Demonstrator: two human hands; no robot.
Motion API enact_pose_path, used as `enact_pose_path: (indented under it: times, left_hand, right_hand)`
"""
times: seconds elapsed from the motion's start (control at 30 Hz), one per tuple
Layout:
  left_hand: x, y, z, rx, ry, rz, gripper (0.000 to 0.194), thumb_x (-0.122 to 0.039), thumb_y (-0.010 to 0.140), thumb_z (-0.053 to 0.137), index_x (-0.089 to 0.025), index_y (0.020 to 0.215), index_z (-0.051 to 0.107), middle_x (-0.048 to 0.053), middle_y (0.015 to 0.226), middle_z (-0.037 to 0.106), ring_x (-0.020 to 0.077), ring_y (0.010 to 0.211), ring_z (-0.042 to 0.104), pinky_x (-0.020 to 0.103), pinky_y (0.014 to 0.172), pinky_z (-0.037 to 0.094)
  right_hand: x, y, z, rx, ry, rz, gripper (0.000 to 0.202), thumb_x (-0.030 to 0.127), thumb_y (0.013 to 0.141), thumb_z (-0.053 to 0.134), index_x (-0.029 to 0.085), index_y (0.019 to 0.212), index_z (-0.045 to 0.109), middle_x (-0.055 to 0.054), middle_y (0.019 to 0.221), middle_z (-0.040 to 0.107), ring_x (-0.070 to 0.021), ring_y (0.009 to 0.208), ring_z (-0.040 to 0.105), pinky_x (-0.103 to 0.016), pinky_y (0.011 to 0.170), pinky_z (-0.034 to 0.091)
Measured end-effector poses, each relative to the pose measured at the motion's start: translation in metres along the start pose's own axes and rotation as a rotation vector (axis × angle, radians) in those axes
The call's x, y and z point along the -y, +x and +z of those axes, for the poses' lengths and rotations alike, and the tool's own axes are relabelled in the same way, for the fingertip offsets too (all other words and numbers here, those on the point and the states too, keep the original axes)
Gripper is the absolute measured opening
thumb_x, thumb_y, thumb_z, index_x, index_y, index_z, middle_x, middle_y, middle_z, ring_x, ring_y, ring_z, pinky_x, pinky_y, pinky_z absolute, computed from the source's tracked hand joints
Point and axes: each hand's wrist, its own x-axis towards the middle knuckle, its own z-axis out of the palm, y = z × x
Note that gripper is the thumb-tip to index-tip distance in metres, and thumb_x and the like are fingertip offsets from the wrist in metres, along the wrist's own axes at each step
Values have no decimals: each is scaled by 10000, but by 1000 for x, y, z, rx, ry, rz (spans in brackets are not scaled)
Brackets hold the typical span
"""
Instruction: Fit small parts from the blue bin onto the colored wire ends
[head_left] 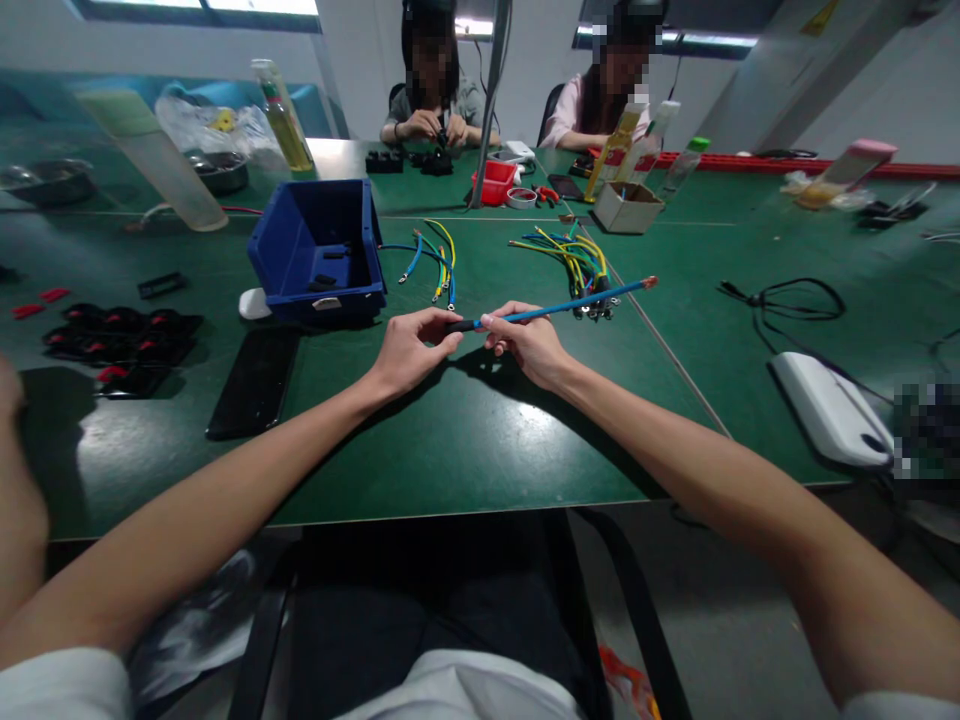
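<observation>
A blue wire (566, 303) with a copper-coloured end slants up to the right across my hands. My left hand (414, 345) pinches the black sleeve (461, 326) at the wire's left end. Close beside it, my right hand (529, 345) grips the blue part between thumb and fingers. Beyond my left hand lie a few loose blue and yellow-green wires (442, 262). Past my right hand is a bundle of yellow, green and blue wires (589, 258) with metal lugs. A blue bin (319, 250) holding small black pieces stands left of the wires.
A black phone (255, 383) and black parts with red bits (120, 335) lie left on the green table (465, 450). To the right are a white device (831, 408) and a black cable (795, 300). Bottles and a small box (628, 208) stand farther back. Two people sit opposite.
</observation>
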Motion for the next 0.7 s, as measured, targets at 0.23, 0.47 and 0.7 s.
enact_pose_path:
  times: [0.23,0.47,0.7]
  left_hand:
    - [-5,-1,0,12,-42,-47,289,-319,780,727,-125,992,755,88,924,760,179,797,692,312,787,552]
    - [-6,-3,2,-14,-35,-20,277,-304,777,725,-127,985,766,87,907,763,176,772,692,304,762,552]
    - [-6,-3,1,-43,55,33,262,-298,771,723,-137,972,775,81,876,765,166,720,679,285,693,538]
  right_hand:
    - [0,-2,1,-3,-47,-11,387,447,618,877,173,760,644,-12,686,685,-113,574,620,-218,489,439]
    - [0,-2,2,-2,-75,-17,376,444,623,875,168,764,663,-12,681,681,-112,571,617,-218,484,441]
    - [0,-2,2,-8,-99,-27,352,428,625,873,168,771,687,-3,621,656,-120,564,614,-221,475,446]
